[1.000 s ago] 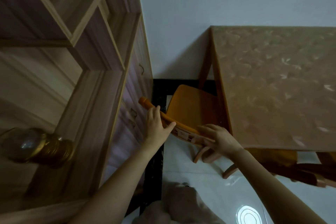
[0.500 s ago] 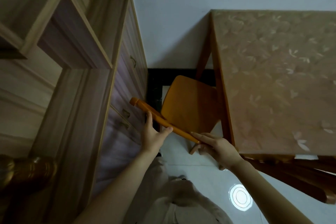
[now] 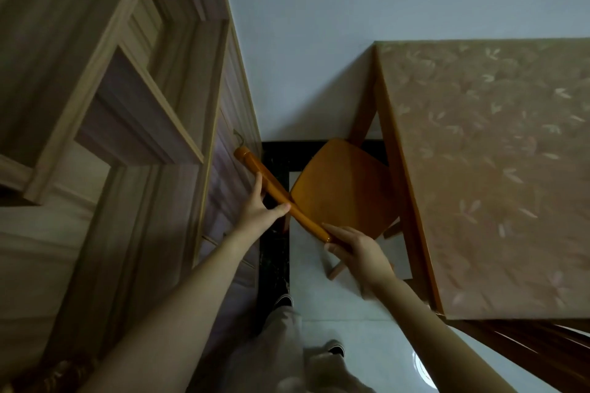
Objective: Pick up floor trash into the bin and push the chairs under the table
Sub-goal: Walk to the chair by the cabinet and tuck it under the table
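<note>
Shoes (image 3: pixel 284 299) on pale floor (image 3: pixel 322 293), nearest; left hand (image 3: pixel 258 210) gripping the chair (image 3: pixel 343 190) top rail (image 3: pixel 277 192) at mid-length, thumb hooked around it; right hand (image 3: pixel 357 248) curled round the rail's near end; the chair stands between the wooden shelf unit (image 3: pixel 127 112) and the table (image 3: pixel 485 175), its seat partly tucked under the table's left edge; wall (image 3: pixel 319 16) behind.
</note>
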